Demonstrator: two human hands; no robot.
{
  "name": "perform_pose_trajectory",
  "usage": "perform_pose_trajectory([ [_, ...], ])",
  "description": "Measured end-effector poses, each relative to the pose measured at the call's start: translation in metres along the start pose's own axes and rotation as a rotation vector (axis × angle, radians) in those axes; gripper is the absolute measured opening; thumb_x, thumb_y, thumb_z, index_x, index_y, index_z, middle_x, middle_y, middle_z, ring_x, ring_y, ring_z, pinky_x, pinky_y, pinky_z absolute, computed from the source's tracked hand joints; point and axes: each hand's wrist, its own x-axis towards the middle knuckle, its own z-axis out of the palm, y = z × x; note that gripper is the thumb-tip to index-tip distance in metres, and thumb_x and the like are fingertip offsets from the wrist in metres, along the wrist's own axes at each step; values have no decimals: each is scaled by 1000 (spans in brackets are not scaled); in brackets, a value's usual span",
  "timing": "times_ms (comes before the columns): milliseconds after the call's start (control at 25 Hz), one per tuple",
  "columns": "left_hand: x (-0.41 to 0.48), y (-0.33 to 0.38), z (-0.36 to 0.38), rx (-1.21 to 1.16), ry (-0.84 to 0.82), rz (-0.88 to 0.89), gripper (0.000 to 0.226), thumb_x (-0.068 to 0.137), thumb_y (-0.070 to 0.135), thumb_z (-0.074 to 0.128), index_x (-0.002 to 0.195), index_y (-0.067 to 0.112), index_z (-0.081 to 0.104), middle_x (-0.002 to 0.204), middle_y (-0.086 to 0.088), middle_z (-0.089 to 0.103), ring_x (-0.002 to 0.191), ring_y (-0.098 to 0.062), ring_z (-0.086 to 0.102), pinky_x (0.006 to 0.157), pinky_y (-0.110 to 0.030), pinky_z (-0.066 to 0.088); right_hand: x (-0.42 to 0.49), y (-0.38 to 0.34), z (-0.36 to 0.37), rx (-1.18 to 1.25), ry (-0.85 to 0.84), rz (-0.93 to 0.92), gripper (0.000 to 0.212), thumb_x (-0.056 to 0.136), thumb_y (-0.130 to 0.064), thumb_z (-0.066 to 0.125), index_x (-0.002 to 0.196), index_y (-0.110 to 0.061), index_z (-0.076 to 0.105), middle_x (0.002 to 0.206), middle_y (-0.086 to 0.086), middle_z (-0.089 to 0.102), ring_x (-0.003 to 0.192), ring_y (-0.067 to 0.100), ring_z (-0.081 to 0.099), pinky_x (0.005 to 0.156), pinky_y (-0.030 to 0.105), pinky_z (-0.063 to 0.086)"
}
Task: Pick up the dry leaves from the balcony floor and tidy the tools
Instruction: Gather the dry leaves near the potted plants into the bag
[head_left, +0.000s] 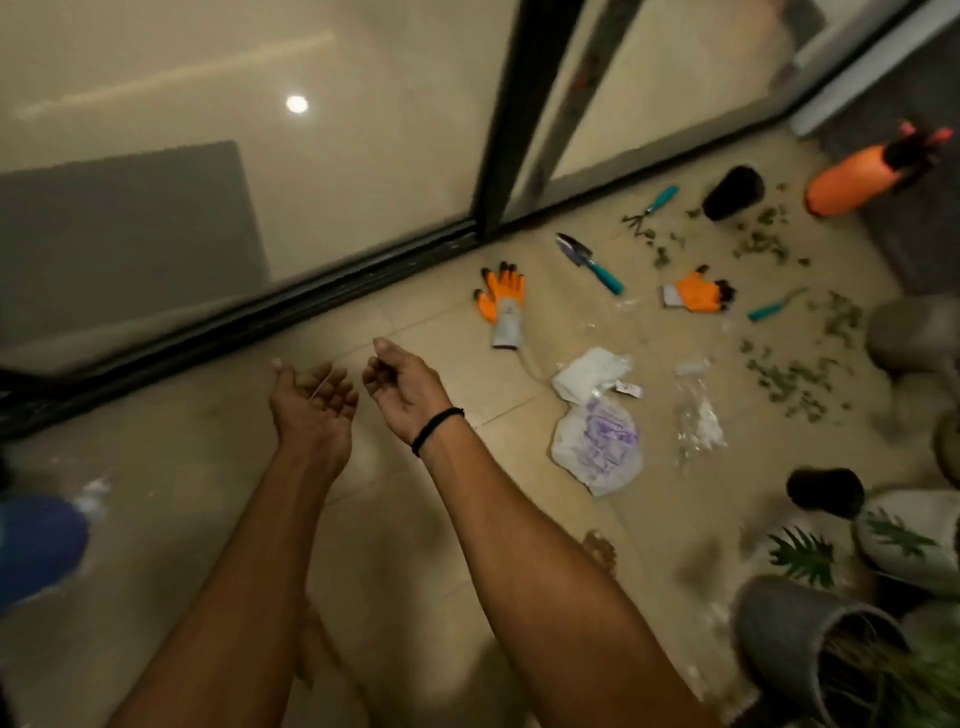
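My left hand (311, 400) and my right hand (400, 384) are held out side by side, palms up, fingers loosely curled and empty, above the tiled floor near the sliding door track. Dry leaves (789, 379) lie scattered on the floor at the right, with more leaves (758, 239) farther back. A trowel (589, 262), a small rake (649, 208) and another teal-handled tool (774, 306) lie on the tiles. Two orange gloves lie apart: one glove (501, 304) near the door, the other glove (696, 293) among the tools.
An orange spray bottle (857, 179) and a black pot (732, 192) lie at the back right. White plastic bags (595, 441) sit mid-floor. Grey planters (795, 634) with plants crowd the right edge. The glass sliding door (260, 156) runs along the left.
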Motion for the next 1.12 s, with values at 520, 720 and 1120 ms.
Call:
perform_pose_trajectory([
  [520, -118, -340, 363, 440, -289, -218, 59, 100, 58, 45, 108, 2, 64, 99, -12, 66, 80, -19, 61, 76, -29, 51, -107, -339, -356, 370, 368, -338, 13, 88, 4, 66, 99, -2, 65, 78, 10, 63, 59, 14, 55, 55, 23, 50],
  [720, -134, -431, 429, 630, -341, -250, 61, 99, 58, 47, 110, 1, 64, 99, -15, 66, 76, -20, 60, 71, -31, 51, -126, -401, -440, 438, 589, -404, 13, 88, -6, 70, 78, -9, 63, 57, 2, 51, 49, 11, 43, 47, 24, 37],
  [1120, -98, -561, 510, 1005, -498, -125, 49, 100, 49, 53, 100, 2, 67, 73, -6, 64, 66, -18, 59, 64, -29, 50, -88, -480, -572, 485, 779, -424, 9, 90, -1, 66, 98, 1, 67, 73, 10, 61, 62, 16, 54, 54, 22, 51],
])
